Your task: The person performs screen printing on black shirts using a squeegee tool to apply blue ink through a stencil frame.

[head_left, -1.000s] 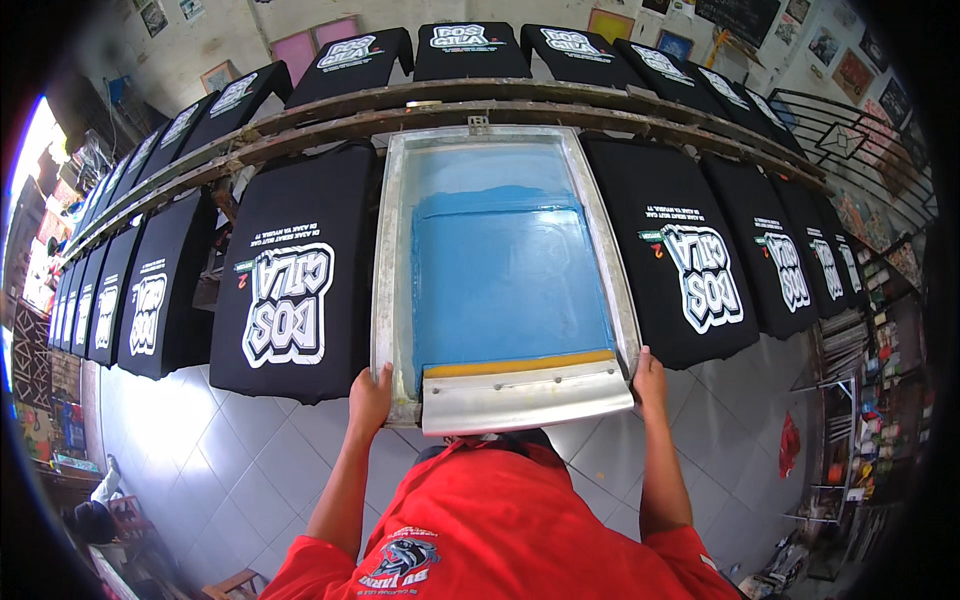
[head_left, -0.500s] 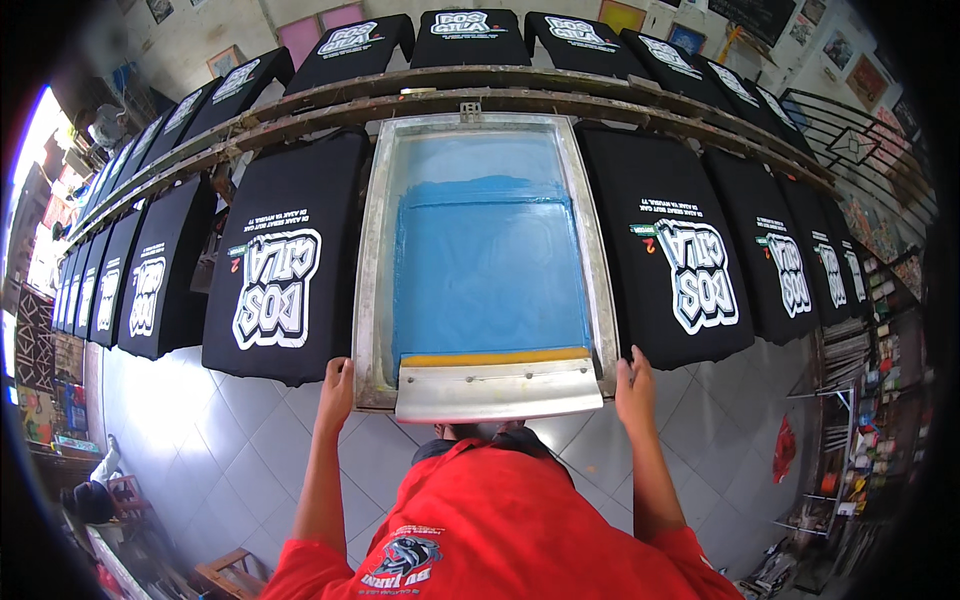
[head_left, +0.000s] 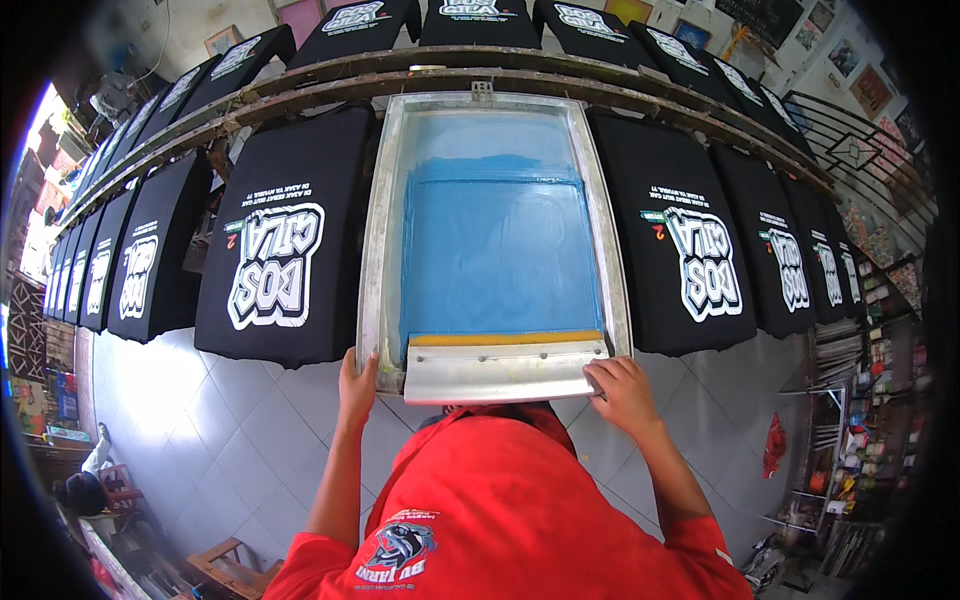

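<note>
Both hands at the near end of a printing screen, squeegee parked.

The screen frame lies flat between black printed shirts, its long axis running away from the person, blue mesh facing up. The squeegee lies crosswise at the frame's near edge. Left hand has its fingers clamped on the frame's near-left corner; right hand rests fingers together on the squeegee's right end. This looks like the pause after a stroke; lifting the frame evenly would come next.
</note>
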Motion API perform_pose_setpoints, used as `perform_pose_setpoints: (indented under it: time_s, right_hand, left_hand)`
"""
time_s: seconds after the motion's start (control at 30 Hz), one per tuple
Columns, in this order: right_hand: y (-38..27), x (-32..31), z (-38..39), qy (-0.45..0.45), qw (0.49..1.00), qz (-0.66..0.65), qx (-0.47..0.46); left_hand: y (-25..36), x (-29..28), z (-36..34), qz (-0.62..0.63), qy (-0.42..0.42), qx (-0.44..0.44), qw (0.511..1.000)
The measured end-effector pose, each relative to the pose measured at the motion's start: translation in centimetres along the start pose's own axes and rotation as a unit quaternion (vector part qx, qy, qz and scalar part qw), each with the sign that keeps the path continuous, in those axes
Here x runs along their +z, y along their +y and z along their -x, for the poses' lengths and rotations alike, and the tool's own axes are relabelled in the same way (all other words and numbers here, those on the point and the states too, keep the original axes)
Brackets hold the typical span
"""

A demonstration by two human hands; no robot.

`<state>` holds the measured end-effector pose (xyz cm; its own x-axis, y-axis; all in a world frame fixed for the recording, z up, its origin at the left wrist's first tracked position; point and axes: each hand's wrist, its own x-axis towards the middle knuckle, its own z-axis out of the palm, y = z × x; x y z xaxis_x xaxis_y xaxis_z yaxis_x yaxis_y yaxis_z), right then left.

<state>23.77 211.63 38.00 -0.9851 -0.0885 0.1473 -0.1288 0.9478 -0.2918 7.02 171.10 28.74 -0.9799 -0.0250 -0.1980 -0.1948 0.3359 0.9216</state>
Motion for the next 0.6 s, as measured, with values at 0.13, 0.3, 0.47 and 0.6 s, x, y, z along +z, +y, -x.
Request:
perform_pose_setpoints:
  time_s: [0.13, 0.3, 0.47, 0.6]
  right_hand:
    - [0.3, -1.9, -1.8, -0.028, 0.999, -0.029, 0.021]
    - [1.1, -3.8, -4.3, -0.084, 0.995, -0.043, 0.041]
    - [2.3, -4.6, -6.9, -0.088, 0.994, -0.056, 0.025]
    - [3.9, -2.5, -8.6, -0.124, 0.990, -0.015, 0.059]
  left_hand:
    - [0.2, -0.4, -0.9, 0.065, -0.046, -0.054, 0.995]
    - [0.6, -1.0, -1.3, 0.023, -0.002, -0.028, 0.999]
    - [13.2, -0.1, -1.1, -0.220, -0.031, 0.304, 0.926]
    - [14.7, 4.1, -3.8, -0.434, -0.324, 0.246, 0.804]
